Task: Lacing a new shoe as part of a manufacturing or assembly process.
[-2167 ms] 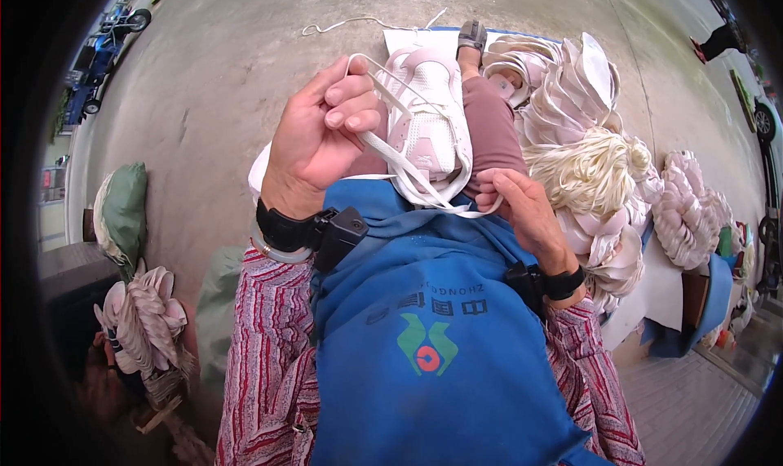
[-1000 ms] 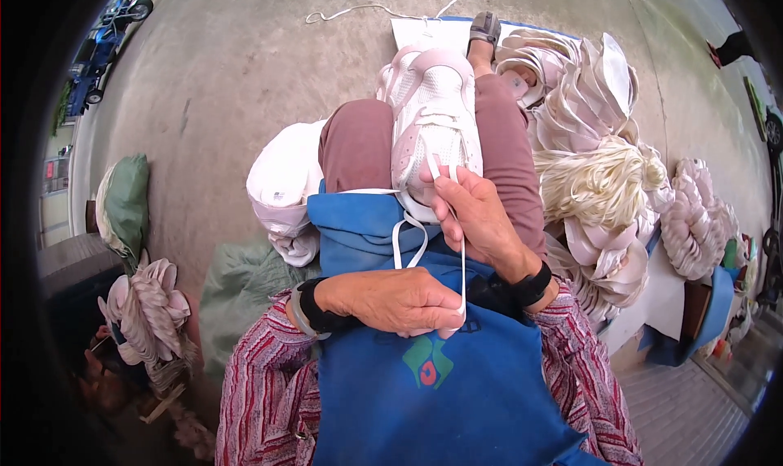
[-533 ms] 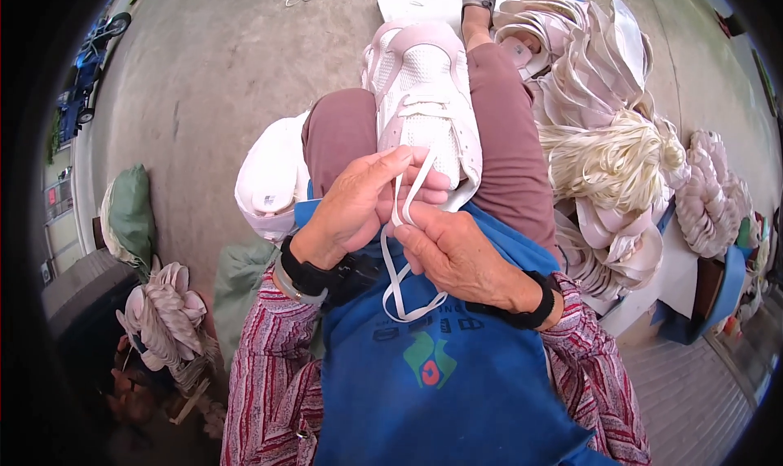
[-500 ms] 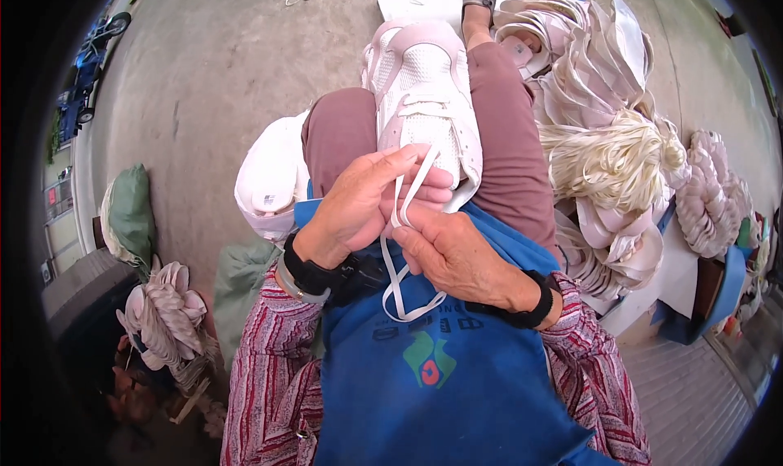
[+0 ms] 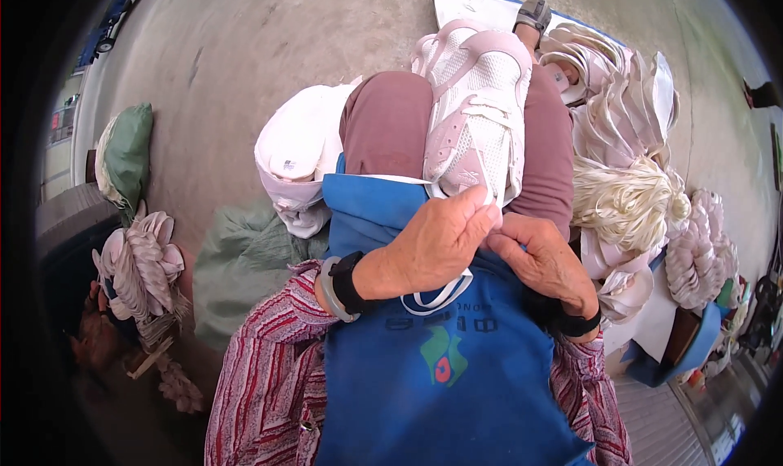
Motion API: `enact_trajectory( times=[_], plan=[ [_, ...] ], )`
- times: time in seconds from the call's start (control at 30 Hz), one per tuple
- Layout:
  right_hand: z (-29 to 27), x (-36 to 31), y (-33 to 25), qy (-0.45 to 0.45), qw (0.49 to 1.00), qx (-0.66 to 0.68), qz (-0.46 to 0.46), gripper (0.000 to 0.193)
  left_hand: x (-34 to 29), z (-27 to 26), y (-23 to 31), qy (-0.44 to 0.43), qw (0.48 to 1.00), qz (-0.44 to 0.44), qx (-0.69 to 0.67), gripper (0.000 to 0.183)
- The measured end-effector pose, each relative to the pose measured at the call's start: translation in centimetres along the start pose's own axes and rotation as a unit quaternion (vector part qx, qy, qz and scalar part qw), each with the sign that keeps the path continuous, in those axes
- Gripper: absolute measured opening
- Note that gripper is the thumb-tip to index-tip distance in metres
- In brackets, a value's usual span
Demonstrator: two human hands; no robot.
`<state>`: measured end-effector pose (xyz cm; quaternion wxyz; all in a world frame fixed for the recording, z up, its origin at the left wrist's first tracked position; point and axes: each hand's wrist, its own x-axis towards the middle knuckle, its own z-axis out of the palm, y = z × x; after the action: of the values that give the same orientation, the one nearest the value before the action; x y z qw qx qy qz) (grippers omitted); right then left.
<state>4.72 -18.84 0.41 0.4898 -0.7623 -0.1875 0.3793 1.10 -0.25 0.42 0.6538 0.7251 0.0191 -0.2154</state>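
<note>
A pale pink and white mesh shoe upper (image 5: 481, 78) lies between my knees, with a white shoelace (image 5: 444, 296) through its eyelets. Just at its near end, my left hand (image 5: 444, 237) has thumb and fingers pinched together on the lace. My right hand (image 5: 548, 258) is beside it, a little nearer to me, its fingers closed and the fingertips almost touching the left hand's. The lace seems to run between both hands, though the fingers hide part of it. A loose loop hangs below my left hand over the blue apron (image 5: 440, 417).
Left of my knee rests a stack of white and pink uppers (image 5: 298, 152). On the right lie a bundle of cream laces (image 5: 628, 201) and piled uppers (image 5: 624, 111). Green sacking (image 5: 245, 270) covers floor at the left. A white board (image 5: 473, 7) lies beyond my foot.
My left hand has turned from palm-up to knuckles-up and pinches near the upper. My right hand has shifted right. The whole view has swung, moving the upper rightward in the picture.
</note>
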Motion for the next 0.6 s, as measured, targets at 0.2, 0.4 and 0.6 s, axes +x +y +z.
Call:
enact_trajectory(
  times=[0.2,0.4,0.6],
  plan=[
    [0.6,1.7,0.0,0.090,0.994,0.053,-0.025,0.024,-0.6,1.1,1.0,-0.065,0.995,0.051,-0.054,0.030],
    [1.0,3.7,-0.3,0.114,0.895,0.425,0.067,0.037,-0.6,0.1,0.6,-0.185,0.981,-0.006,-0.063,0.035],
    [0.6,4.7,0.6,0.041,0.870,0.490,0.048,0.038,-1.2,-0.1,0.4,-0.178,0.984,-0.018,-0.022,0.047]
  ],
)
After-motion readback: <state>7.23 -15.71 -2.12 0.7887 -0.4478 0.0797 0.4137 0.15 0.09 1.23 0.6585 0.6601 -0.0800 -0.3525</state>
